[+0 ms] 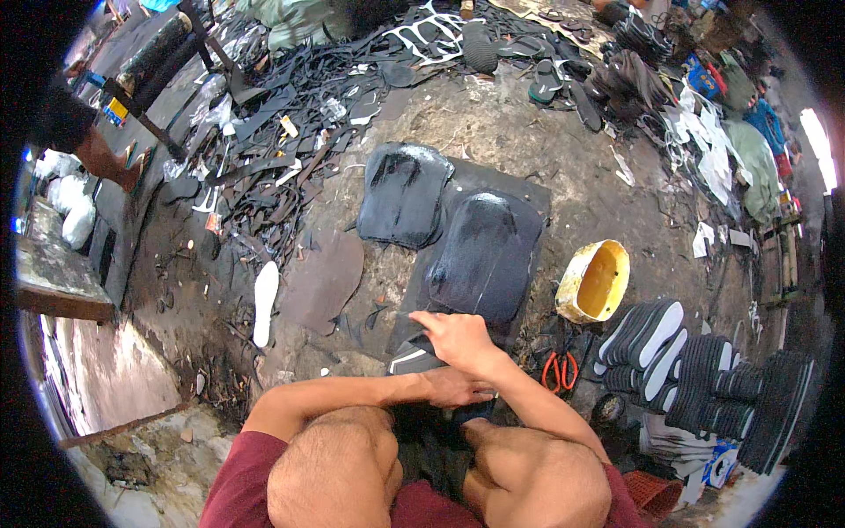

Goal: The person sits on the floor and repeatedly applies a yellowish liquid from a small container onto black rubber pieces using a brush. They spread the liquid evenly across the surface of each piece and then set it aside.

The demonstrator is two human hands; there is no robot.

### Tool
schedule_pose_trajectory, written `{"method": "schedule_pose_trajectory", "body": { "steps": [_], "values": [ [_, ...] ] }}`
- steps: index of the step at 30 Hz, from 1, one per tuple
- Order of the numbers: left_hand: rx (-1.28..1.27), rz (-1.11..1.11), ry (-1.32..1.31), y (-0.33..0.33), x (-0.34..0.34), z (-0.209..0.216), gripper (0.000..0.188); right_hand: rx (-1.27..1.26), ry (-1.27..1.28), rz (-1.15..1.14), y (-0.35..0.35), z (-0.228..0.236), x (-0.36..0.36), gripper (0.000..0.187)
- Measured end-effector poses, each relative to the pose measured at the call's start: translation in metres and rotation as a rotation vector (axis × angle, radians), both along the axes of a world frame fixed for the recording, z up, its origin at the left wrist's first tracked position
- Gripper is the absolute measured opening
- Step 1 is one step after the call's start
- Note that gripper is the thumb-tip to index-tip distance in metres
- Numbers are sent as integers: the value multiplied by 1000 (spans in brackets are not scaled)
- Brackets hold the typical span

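Note:
My right hand (459, 341) is closed above a dark board (528, 189), one finger or thumb stretching left; anything in its grip is hidden. Closer to my knees, my left hand (455, 387) curls with its fingers pointing right, around something I cannot make out. Between my forearms and beside the right hand lies a dark piece with white stripes (414, 359), partly covered. Just beyond the hands, a black rounded sheet (488, 255) with a whitish far end rests on the board. A second such sheet (403, 195) overlaps the board's left edge.
To the right stand a yellow-lined tub (607, 277), orange-handled scissors (560, 371) and stacks of ribbed soles (647, 339). A white insole (265, 304) and a brown sheet (324, 277) lie left. Black scraps (273, 132) heap at the back. Another person's leg (110, 158) shows far left.

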State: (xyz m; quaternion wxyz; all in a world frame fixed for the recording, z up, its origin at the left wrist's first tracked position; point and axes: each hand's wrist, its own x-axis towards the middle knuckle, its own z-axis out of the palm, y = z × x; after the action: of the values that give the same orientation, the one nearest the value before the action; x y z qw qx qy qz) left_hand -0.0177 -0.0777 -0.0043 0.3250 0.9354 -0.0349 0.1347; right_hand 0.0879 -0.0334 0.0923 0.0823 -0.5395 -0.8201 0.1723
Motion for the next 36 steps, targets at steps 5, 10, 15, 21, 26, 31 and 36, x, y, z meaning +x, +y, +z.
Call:
{"method": "schedule_pose_trajectory", "body": {
  "steps": [5, 10, 15, 21, 26, 31, 36],
  "values": [
    [72, 406, 74, 43, 12, 35, 57, 277, 570, -305, 69, 86, 94, 37],
    [-53, 611, 194, 75, 24, 34, 49, 193, 301, 29, 163, 20, 176, 50],
    [62, 606, 184, 71, 21, 28, 46, -131, -21, -195, 232, 2, 177, 48],
    [21, 619, 169, 74, 12, 25, 45, -167, -131, 76, 213, 9, 182, 42],
    [9, 645, 95, 74, 20, 19, 44, -233, 16, -439, 117, 4, 242, 40],
    [59, 685, 108, 74, 17, 18, 36, -273, -102, -253, 78, 36, 196, 48],
    [41, 709, 112, 78, 24, 27, 38, -9, -210, -493, 122, 11, 176, 34]
  ]
}}
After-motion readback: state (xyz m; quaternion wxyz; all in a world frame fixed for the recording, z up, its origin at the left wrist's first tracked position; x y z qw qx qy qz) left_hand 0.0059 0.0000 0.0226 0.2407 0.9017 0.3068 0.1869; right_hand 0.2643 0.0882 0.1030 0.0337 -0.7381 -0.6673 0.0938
